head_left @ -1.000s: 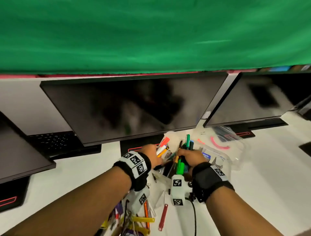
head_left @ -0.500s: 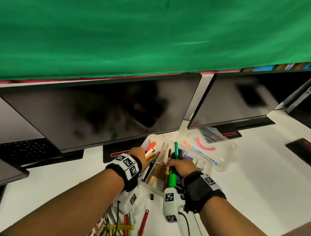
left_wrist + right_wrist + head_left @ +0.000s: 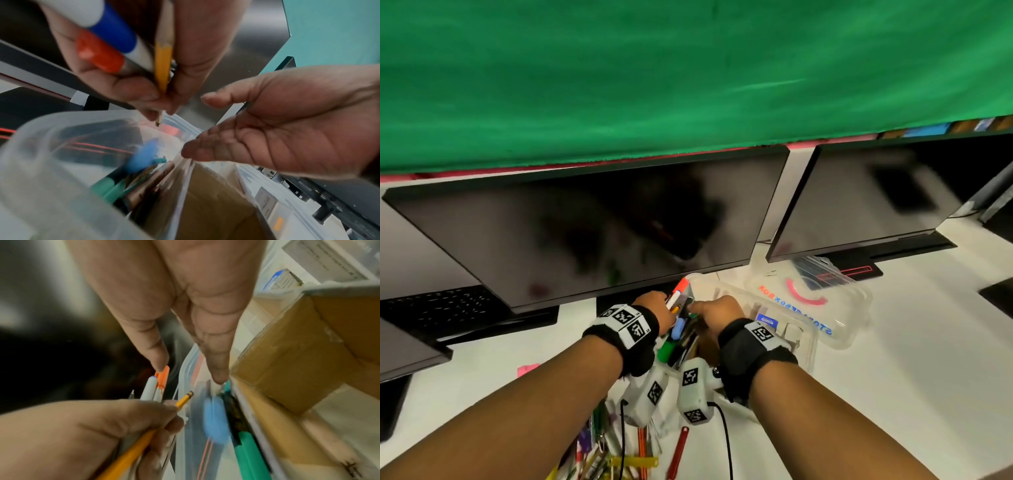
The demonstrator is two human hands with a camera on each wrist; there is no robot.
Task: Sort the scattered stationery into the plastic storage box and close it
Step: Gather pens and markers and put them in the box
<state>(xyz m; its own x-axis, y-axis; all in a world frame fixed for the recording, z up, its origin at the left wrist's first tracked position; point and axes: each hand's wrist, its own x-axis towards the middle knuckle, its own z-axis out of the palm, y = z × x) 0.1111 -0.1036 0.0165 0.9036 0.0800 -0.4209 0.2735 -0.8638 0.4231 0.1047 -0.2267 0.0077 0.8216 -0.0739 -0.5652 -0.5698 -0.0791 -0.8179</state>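
The clear plastic storage box (image 3: 806,346) stands in front of the monitors with its lid (image 3: 839,308) laid open to the right. My left hand (image 3: 654,308) hovers at the box's left end and grips an orange marker (image 3: 98,53), a blue-and-white marker (image 3: 115,32) and a yellow pencil (image 3: 163,65). Beside it, my right hand (image 3: 717,308) hangs over the box with straight fingers (image 3: 218,369) and holds nothing. Green markers (image 3: 107,186) and a blue-capped one (image 3: 141,159) lie in the left compartment.
A brown cardboard insert (image 3: 308,345) fills the middle compartment, and a small blue packet (image 3: 767,322) lies further right. Loose stationery lies near me: yellow clips (image 3: 633,462), a red strip (image 3: 678,448), a pink note (image 3: 527,369). Two dark monitors (image 3: 585,233) stand just behind the box.
My right hand held the green markers upright over the box; it has let them go, and they now lie in the left compartment. The left hand still holds its bundle.
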